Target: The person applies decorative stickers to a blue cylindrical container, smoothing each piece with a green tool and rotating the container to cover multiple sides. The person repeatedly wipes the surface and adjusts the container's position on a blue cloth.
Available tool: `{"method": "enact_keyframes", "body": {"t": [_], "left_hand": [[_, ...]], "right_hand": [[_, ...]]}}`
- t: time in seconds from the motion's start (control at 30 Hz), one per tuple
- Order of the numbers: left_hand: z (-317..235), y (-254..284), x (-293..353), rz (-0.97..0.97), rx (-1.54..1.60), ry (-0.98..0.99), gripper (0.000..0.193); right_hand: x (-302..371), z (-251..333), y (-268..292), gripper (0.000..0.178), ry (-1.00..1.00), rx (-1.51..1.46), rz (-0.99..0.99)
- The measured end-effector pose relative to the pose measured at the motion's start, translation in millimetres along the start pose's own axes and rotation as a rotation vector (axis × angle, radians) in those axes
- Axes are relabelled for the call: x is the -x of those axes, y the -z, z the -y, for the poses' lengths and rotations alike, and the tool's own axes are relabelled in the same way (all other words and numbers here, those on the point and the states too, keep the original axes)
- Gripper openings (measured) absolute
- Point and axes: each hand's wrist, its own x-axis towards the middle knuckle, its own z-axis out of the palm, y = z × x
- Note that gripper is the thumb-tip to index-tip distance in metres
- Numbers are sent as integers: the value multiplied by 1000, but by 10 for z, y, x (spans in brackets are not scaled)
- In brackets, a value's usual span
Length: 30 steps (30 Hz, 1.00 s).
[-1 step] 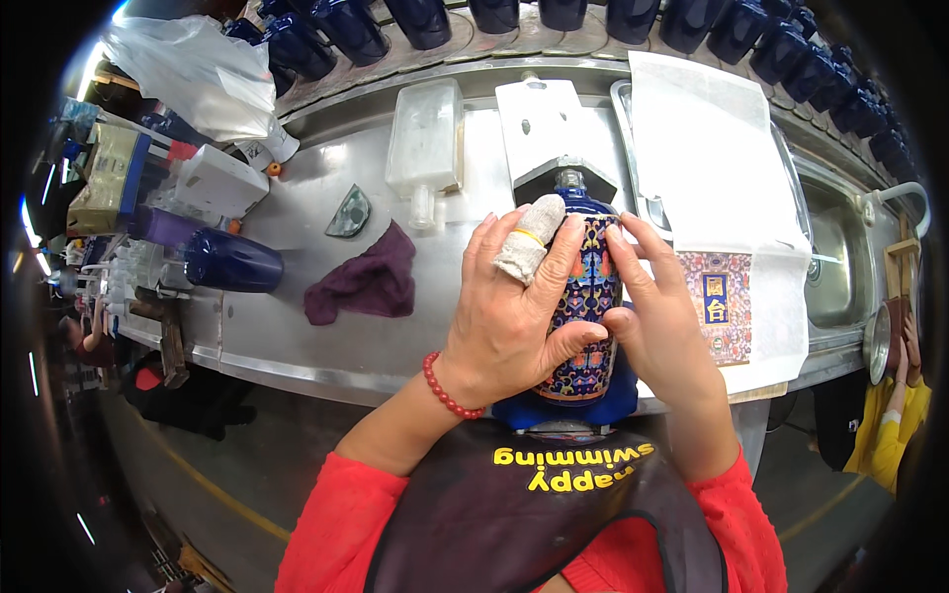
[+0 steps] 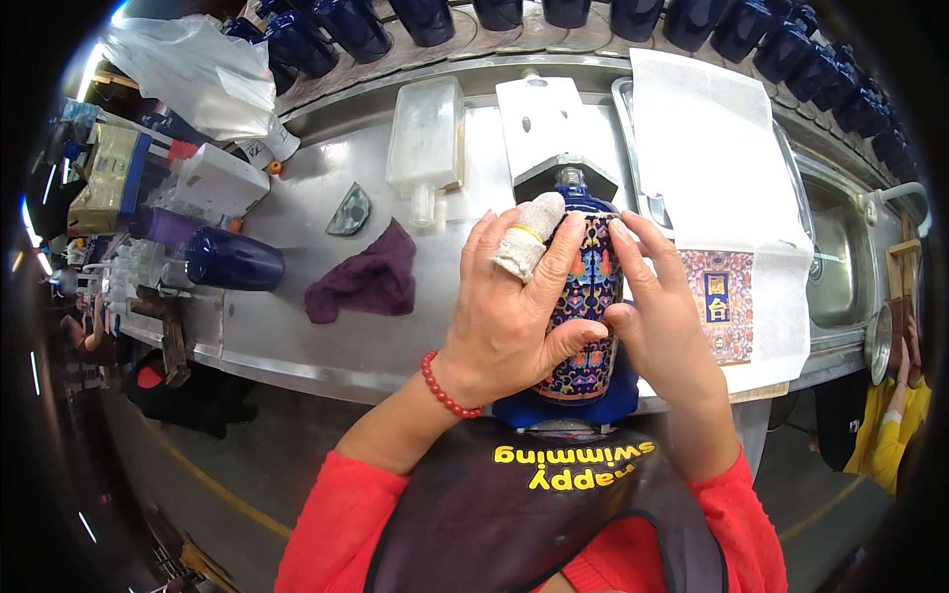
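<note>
A dark blue glass bottle (image 2: 588,208) lies in front of me, its neck pointing away from me to a dark angled bracket (image 2: 596,168). A colourful patterned decal (image 2: 585,296) covers its upper face. My left hand (image 2: 514,301) grips the bottle's left side, thumb across the decal; a pale cloth finger cover with a yellow band sits on one finger. My right hand (image 2: 657,306) holds the right side, fingertips on the decal's edge and thumb near the left thumb. Both palms hide the bottle's sides. Blue padding (image 2: 621,395) shows beneath it.
White paper sheets (image 2: 707,148) and a patterned decal sheet (image 2: 727,331) lie right, before a sink (image 2: 830,267). Left are a purple cloth (image 2: 371,277), dark scraper-like piece (image 2: 350,211), clear container (image 2: 425,133) and blue bottle (image 2: 234,259). Several blue bottles (image 2: 563,10) line the back. A co-worker's yellow sleeve (image 2: 895,425) shows right.
</note>
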Motion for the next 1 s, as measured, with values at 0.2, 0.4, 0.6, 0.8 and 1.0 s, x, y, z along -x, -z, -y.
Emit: {"method": "enact_keyframes", "body": {"t": [0.2, 0.4, 0.6, 0.8, 1.0], "left_hand": [[67, 63, -74, -37, 27, -34, 78], [88, 34, -86, -60, 19, -61, 74], [81, 31, -90, -57, 18, -59, 73], [89, 57, -111, -44, -20, -77, 74], [104, 49, -124, -51, -11, -72, 71]], "right_hand": [[-81, 11, 55, 57, 2, 45, -19], [-154, 34, 68, 59, 56, 120, -40], [-136, 58, 70, 60, 68, 118, -47], [-137, 59, 52, 61, 35, 42, -64], [-155, 45, 59, 62, 34, 68, -57]]}}
